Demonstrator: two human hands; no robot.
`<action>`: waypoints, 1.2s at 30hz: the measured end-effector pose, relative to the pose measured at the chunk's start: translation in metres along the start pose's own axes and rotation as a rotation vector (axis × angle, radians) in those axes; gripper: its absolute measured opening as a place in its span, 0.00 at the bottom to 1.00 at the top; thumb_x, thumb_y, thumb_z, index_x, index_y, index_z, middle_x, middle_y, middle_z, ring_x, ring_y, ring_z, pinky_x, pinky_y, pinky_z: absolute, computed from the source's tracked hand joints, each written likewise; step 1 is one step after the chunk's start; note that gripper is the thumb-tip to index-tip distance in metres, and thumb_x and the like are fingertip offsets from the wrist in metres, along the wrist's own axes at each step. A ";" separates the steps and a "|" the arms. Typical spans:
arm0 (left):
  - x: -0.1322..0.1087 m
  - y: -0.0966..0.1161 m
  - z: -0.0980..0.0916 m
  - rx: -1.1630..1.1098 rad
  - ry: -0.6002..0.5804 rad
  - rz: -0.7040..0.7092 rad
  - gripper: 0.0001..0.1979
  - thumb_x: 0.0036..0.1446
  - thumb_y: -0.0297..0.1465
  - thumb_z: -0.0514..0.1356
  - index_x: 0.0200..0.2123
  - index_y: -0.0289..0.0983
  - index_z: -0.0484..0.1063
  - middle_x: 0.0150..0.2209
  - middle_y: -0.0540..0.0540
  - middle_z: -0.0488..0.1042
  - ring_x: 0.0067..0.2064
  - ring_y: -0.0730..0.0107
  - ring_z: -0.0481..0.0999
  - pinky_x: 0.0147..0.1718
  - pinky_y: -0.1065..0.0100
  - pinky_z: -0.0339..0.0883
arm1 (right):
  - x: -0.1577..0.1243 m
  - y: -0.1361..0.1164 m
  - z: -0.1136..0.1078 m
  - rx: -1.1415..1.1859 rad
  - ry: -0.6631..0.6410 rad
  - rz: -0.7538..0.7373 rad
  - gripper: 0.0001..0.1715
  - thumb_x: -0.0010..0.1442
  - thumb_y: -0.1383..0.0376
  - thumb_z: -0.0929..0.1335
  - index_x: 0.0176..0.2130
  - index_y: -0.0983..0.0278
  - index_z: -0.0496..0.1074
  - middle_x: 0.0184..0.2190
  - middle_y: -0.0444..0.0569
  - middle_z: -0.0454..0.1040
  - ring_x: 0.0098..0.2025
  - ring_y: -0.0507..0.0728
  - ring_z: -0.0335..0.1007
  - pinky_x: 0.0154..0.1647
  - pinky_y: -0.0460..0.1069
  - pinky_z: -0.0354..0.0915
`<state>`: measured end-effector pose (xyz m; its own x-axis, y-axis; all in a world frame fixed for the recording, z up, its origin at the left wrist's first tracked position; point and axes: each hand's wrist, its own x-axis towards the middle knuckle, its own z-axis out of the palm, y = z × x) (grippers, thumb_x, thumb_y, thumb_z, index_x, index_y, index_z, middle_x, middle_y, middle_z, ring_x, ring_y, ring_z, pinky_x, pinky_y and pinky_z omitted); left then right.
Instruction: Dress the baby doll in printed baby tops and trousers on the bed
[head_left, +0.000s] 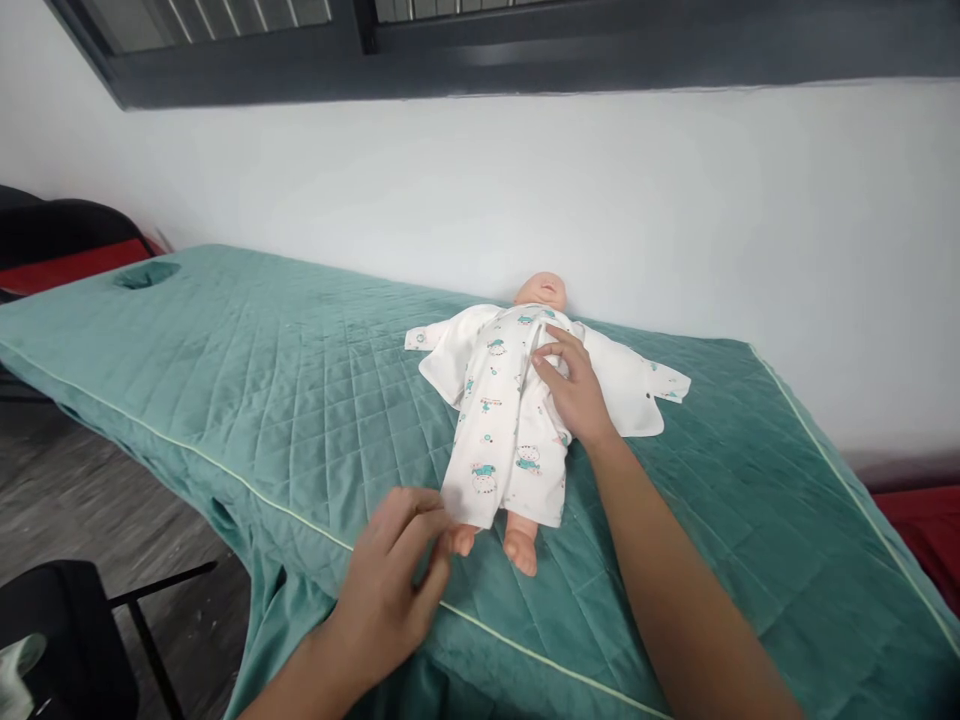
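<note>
A baby doll (544, 290) is lying on the bed (285, 370), its head pointing toward the wall and its feet toward the person. It is wearing a white printed outfit (491, 410), whose trouser legs are ending above the bare feet, while white flaps (619, 385) are spreading out on both sides of the doll. The right hand (566, 375) is resting on the doll's chest with fingers bent; whether it is pinching the cloth, I cannot tell. The left hand (412, 560) is curling beside the doll's nearer foot and trouser hem, and its grip on the hem is staying unclear too. The step in hand is seemingly straightening the clothes over the doll's body; the next move is probably calling for light fingertips on the cloth, without dragging the doll along. Beyond the doll's head, the wall (480, 190) is rising to a dark window frame (600, 50). Well to the doll's left, a black chair (64, 640) is standing below the bed.
</note>
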<state>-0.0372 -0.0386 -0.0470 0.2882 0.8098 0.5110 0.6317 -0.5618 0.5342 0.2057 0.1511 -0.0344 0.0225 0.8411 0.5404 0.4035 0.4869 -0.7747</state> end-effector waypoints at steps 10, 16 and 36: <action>0.085 0.053 0.035 0.300 -0.453 0.131 0.06 0.60 0.26 0.58 0.41 0.39 0.69 0.47 0.43 0.70 0.49 0.56 0.68 0.45 0.54 0.70 | 0.003 0.004 -0.007 0.219 0.098 0.039 0.12 0.63 0.55 0.68 0.36 0.59 0.75 0.58 0.49 0.74 0.61 0.60 0.67 0.67 0.59 0.56; 0.091 0.046 0.027 0.360 -0.530 0.185 0.04 0.61 0.25 0.55 0.39 0.37 0.67 0.44 0.43 0.68 0.45 0.58 0.67 0.43 0.57 0.68 | 0.004 0.010 -0.011 0.296 0.148 0.079 0.11 0.62 0.55 0.68 0.34 0.60 0.75 0.55 0.48 0.77 0.59 0.61 0.69 0.66 0.60 0.57; 0.077 0.024 0.026 0.288 -0.418 0.271 0.04 0.61 0.24 0.54 0.39 0.37 0.66 0.38 0.45 0.71 0.41 0.59 0.70 0.43 0.58 0.67 | -0.155 -0.052 -0.031 -0.137 0.007 0.164 0.10 0.64 0.60 0.68 0.46 0.58 0.69 0.42 0.48 0.72 0.44 0.59 0.71 0.50 0.56 0.68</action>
<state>0.0187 0.0146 -0.0129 0.6898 0.6744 0.2635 0.6493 -0.7372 0.1868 0.2098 -0.0125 -0.0675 0.1044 0.9044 0.4137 0.5143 0.3069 -0.8008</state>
